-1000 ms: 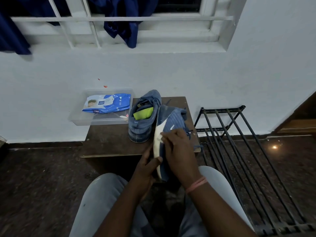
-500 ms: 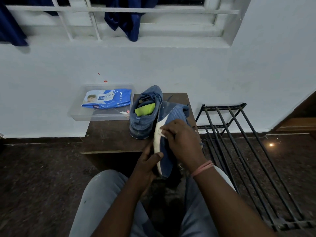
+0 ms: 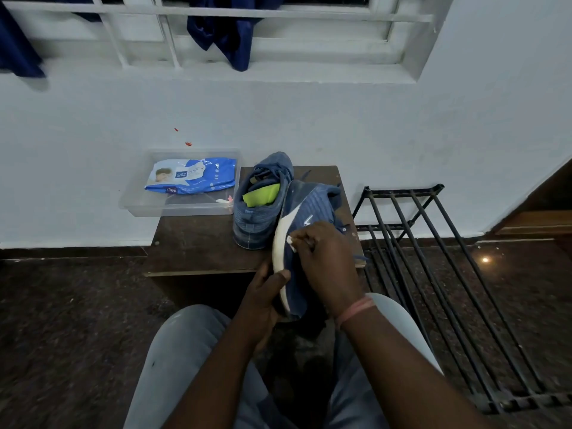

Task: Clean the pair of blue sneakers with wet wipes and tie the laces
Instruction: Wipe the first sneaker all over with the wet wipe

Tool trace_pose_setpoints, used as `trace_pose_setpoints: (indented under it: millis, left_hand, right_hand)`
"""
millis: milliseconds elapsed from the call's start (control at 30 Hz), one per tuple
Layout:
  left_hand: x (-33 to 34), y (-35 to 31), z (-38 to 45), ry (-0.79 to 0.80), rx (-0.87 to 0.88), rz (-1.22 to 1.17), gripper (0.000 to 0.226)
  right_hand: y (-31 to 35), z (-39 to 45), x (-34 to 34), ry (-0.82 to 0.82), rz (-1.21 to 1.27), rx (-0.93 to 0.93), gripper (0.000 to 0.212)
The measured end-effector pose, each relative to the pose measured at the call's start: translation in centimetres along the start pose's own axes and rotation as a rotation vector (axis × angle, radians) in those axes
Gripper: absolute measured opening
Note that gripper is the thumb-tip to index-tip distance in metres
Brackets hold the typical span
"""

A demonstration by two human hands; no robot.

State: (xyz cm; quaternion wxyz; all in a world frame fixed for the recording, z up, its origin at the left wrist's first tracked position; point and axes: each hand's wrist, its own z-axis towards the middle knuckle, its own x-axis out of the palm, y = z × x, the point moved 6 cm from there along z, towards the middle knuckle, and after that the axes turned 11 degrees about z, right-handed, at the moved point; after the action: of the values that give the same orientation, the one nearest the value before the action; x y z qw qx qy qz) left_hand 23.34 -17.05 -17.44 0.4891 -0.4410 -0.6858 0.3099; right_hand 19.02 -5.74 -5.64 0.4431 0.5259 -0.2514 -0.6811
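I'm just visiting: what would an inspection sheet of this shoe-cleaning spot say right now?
Surface: dark wooden table, against the white wall.
Job's things: held sneaker tipped on its side; second sneaker upright on the table; wipes pack in a clear tray.
Clutter: nothing seen.
Hands: left hand grips the held sneaker's lower end; right hand presses a white wipe to its side.
Cables: nothing seen.
Surroundings: black metal rack, barred window, hanging blue cloth.
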Motion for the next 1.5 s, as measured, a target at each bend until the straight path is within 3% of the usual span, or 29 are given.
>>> trace_pose_setpoints:
  millis: [167, 267, 300, 433, 533, 633, 767, 833, 933, 1000, 1067, 1233, 1333, 1433, 1500]
  left_hand:
    - [-0.1, -0.2, -0.8, -0.037, -0.046, -0.059, 0.076]
    - [0.2, 0.0, -1.6, -0.018, -0.147, -0.14, 0.033]
    - [0.3, 0.0, -1.7, 0.011, -0.147, -0.158, 0.032]
    - [0.6, -0.5, -2.2, 0.003, -0.15, -0.186, 0.035]
    - [0.6, -0.2, -2.2, 0.024, -0.188, -0.197, 0.052]
    - [0.5, -0.3, -2.2, 0.0, -0.181, -0.187, 0.048]
    - [0.2, -0.3, -1.9, 0.0, -0.128, -0.178, 0.036]
    - [0.3, -0.7, -1.9, -0.017, -0.127, -0.18, 0.029]
    - [0.6, -0.5, -1.9, -0.001, -0.11, -0.155, 0.062]
    - [0.6, -0.4, -2.0, -0.032, -0.107, -0.162, 0.075]
    - [0.4, -0.1, -1.9, -0.013, -0.113, -0.165, 0.075]
    - [0.0, -0.6, -2.2, -0.048, -0.135, -0.127, 0.041]
    - [0.7, -0.9, -2.5, -0.03, -0.152, -0.15, 0.038]
    - [0.7, -0.5, -2.4, -0.036, -0.15, -0.138, 0.052]
    - [0.3, -0.7, -2.3, -0.041, -0.142, -0.137, 0.036]
  right_hand:
    - [-0.3, -0.3, 0.4, -0.044, 0.065, 0.062, 0.007]
    - [0.1, -4.0, 1.3, 0.051, 0.16, 0.093, 0.008]
    - [0.1, -4.7, 1.6, 0.063, 0.175, 0.082, 0.008]
    - [0.0, -2.5, 2.1, -0.012, 0.094, 0.02, 0.005]
    - [-0.8, 0.4, 2.0, -0.092, 0.028, 0.024, 0.006]
    - [-0.9, -0.2, 1.7, -0.146, 0.01, 0.059, 0.006]
    - [0.7, -4.2, 2.6, 0.026, 0.147, 0.085, 0.01]
    - [0.6, -3.8, 2.3, 0.061, 0.052, 0.021, 0.009]
    - [-0.7, -0.5, 1.1, -0.005, -0.27, -0.037, 0.009]
    - [-1.5, 0.9, 0.2, -0.096, -0.327, 0.02, 0.01]
    - [-1.2, 0.4, 0.8, -0.095, -0.209, 0.052, 0.011]
    - [0.6, -3.1, 3.0, 0.058, 0.116, 0.095, 0.009]
    - [-0.8, -1.0, 2.2, -0.039, 0.086, 0.094, 0.013]
    - [-2.0, 0.2, 1.8, -0.174, 0.119, 0.214, 0.014]
    - [-1.0, -1.3, 2.7, -0.12, 0.229, 0.265, 0.012]
